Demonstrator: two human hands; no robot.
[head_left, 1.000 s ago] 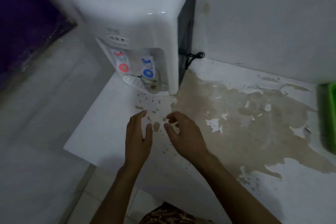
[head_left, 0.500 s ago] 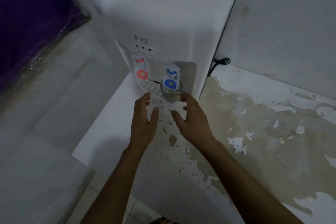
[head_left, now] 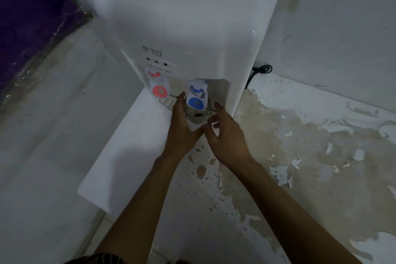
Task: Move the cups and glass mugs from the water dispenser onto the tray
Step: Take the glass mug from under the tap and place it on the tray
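Observation:
A white water dispenser (head_left: pixel 192 28) stands on the counter with a red tap (head_left: pixel 159 90) and a blue tap (head_left: pixel 196 98). Under the blue tap stands a clear glass mug (head_left: pixel 198 117), partly hidden by the tap. My left hand (head_left: pixel 181 128) lies against the mug's left side with fingers curved around it. Just to the mug's right, my right hand (head_left: pixel 227 135) has its fingers spread and its fingertips close to the glass. Neither hand has the mug lifted. No tray is in view.
The white counter (head_left: pixel 128 146) has peeling, stained brown patches (head_left: pixel 300 156) to the right. A black cord (head_left: pixel 260 69) runs behind the dispenser by the wall. The counter's left edge drops to the floor. A purple wrapped surface (head_left: pixel 32 28) is far left.
Both hands have moved forward from the open counter up to the dispenser's tap bay. They now flank the glass mug, and the view has come closer to the dispenser.

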